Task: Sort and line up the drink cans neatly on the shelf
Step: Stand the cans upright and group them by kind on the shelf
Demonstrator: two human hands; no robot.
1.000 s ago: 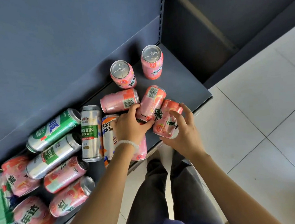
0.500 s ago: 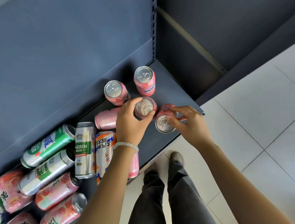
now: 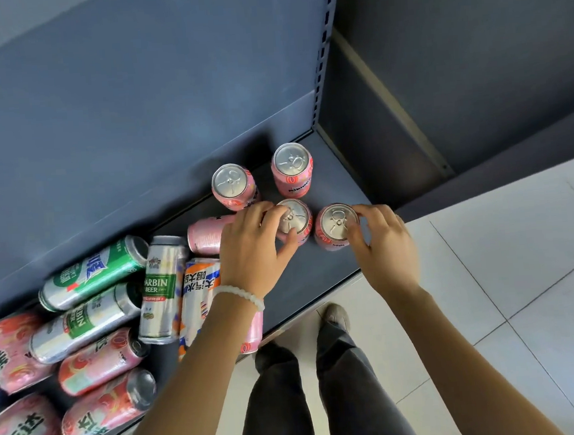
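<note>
A person's two hands each grip an upright pink can on a dark grey shelf: the left hand, a white bead bracelet at its wrist, curls its fingers round the top of the left pink can, while the right hand pinches the rim of the right pink can just beside it. To the near left lie toppled cans, among them a Harbin beer can and an orange-and-white can. Farther back stand two more upright pink cans, side by side, apart
</note>
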